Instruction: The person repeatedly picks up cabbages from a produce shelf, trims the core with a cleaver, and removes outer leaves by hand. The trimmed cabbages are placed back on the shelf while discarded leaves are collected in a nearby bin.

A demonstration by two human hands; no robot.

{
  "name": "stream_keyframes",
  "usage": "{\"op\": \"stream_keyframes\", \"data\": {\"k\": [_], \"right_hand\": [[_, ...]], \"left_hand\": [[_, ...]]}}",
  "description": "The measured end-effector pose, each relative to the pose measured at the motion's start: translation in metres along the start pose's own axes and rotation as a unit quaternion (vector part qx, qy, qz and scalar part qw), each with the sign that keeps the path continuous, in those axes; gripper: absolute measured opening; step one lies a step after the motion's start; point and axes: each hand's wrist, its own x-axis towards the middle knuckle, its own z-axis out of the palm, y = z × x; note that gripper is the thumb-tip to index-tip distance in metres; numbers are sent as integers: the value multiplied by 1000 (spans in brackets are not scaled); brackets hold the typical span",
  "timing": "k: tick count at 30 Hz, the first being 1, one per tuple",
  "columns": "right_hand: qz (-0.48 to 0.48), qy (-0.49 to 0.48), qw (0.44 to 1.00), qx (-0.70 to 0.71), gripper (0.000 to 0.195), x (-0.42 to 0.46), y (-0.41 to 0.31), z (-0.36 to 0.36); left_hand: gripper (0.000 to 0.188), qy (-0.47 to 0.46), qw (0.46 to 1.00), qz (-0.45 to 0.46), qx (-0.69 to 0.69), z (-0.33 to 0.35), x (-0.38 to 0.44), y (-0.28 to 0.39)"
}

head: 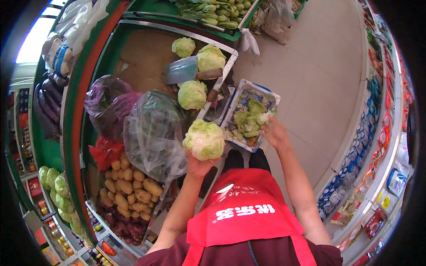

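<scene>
My left hand (201, 164) holds a round head of lettuce (204, 140) from below, its pale underside facing up. My right hand (275, 133) is over the right edge of a white and blue crate (275, 96), fingers spread, close to a pale piece of leaf; whether it touches that piece is unclear. Loose green leaves (248, 119) lie in the crate. On the display stand beyond are another lettuce head (192, 95), a larger one (211, 59) and a smaller one (183, 47). A cleaver (183, 69) with a wooden handle rests among them.
To the left stand a clear plastic bag of greens (154, 133), a purple bag (109, 99), a red bag (106, 152), potatoes (128, 186) and red onions (124, 226). Leafy greens (216, 11) fill a far bin. Shelves of packaged goods (359, 149) curve along the right, beyond the tiled floor (316, 76).
</scene>
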Motion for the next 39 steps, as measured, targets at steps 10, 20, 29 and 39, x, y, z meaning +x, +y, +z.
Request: {"op": "stream_keyframes", "data": {"k": [10, 20, 29, 39], "right_hand": [[-236, -220, 918, -232, 80, -113, 46, 123], [-363, -156, 757, -521, 77, -145, 19, 130], [-484, -270, 579, -598, 50, -137, 1, 126], [-398, -76, 756, -513, 20, -132, 11, 139]], "left_hand": [[101, 78, 936, -13, 343, 69, 12, -10], [98, 127, 853, 78, 499, 57, 11, -14], [95, 97, 745, -65, 657, 85, 14, 20], [125, 155, 797, 71, 579, 63, 12, -25]]}}
